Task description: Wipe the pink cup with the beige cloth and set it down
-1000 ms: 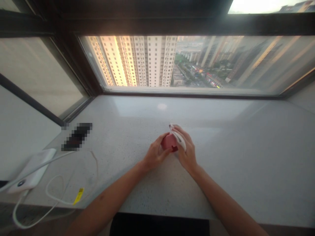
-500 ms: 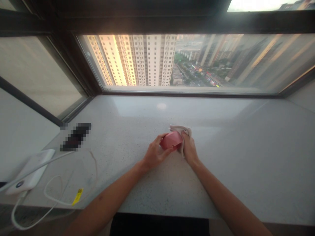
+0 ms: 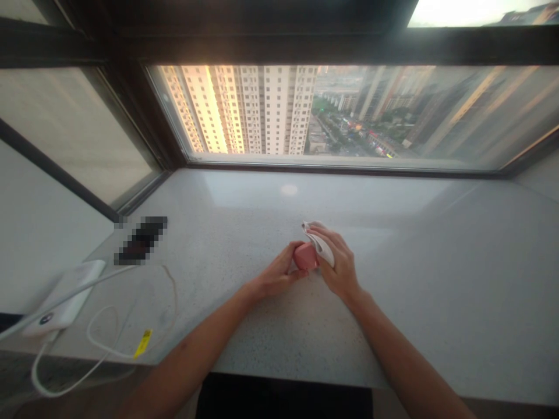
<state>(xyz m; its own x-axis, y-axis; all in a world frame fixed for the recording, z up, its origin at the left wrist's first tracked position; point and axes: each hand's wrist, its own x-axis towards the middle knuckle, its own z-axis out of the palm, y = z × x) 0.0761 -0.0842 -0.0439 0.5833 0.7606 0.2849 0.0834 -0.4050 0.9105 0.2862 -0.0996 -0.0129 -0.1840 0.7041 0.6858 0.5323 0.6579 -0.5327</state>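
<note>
A small pink faceted object (image 3: 305, 256), whose exact kind I cannot make out, is gripped between the thumb and fingers of my left hand (image 3: 282, 272). My right hand (image 3: 343, 262) is closed around a folded pale cloth (image 3: 322, 247) and presses it against the right side of the pink object. Part of that side is hidden behind the cloth and fingers. Both hands are held over the middle of the pale speckled windowsill (image 3: 244, 227).
On the left lies a white power bank or adapter (image 3: 72, 299) with a white cable (image 3: 89, 337) bearing a yellow tag (image 3: 143, 343). A pixelated dark object (image 3: 142, 240) lies behind it. A dark-framed window (image 3: 340, 169) runs along the back.
My right hand has turned over the cloth, its fingers now stretched across the top. The pink object has turned and shows a smaller face. The whole view has shifted slightly.
</note>
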